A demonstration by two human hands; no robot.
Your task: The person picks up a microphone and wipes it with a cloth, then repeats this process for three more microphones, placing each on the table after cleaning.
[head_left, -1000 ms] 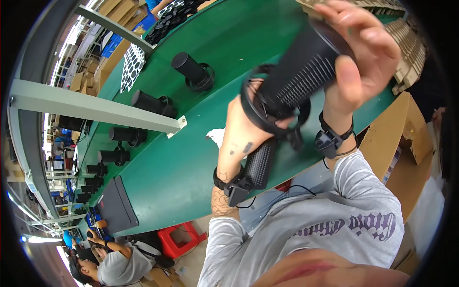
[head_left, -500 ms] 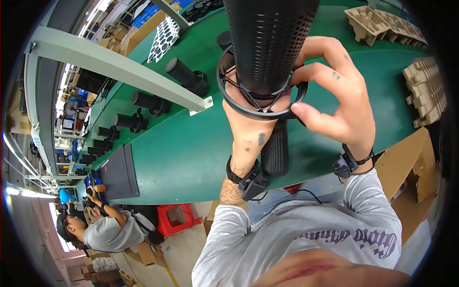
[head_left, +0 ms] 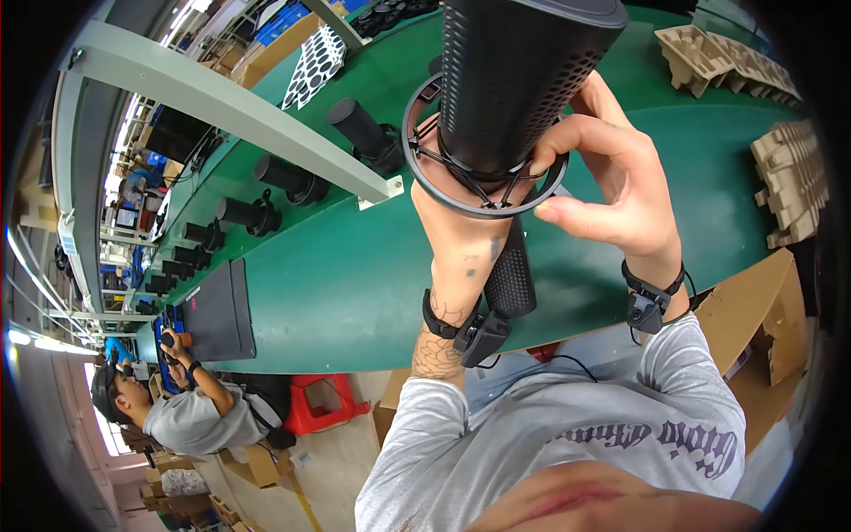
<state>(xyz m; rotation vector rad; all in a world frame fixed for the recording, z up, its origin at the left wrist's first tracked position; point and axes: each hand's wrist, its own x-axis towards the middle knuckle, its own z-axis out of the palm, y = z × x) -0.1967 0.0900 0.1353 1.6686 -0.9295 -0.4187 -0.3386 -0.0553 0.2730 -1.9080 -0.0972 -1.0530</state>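
Note:
A large black perforated microphone (head_left: 496,97) stands tilted in front of me, its top leaning to the right. Round its lower part runs a black shock mount ring (head_left: 456,207), joined to it by dark elastic cords. My left hand (head_left: 432,182) supports the microphone from beneath and behind the ring, its fingers mostly hidden. My right hand (head_left: 612,177) pinches the ring's right side, thumb on the outer rim and index finger by the cords inside. Below the left wrist, a second black perforated cylinder (head_left: 512,284) shows on the green bench, partly covered.
Several black microphones on mounts (head_left: 359,129) line the green bench (head_left: 328,293) at the left, behind a pale metal post (head_left: 239,115). Moulded pulp trays (head_left: 789,177) lie right. A cardboard box (head_left: 753,310) stands below them. A co-worker (head_left: 191,408) sits far left near a red stool (head_left: 324,403).
The microphone's top has tipped further right and its upper end now shows. My right index finger has moved inward to the cords. The far-left co-worker's hands have shifted slightly.

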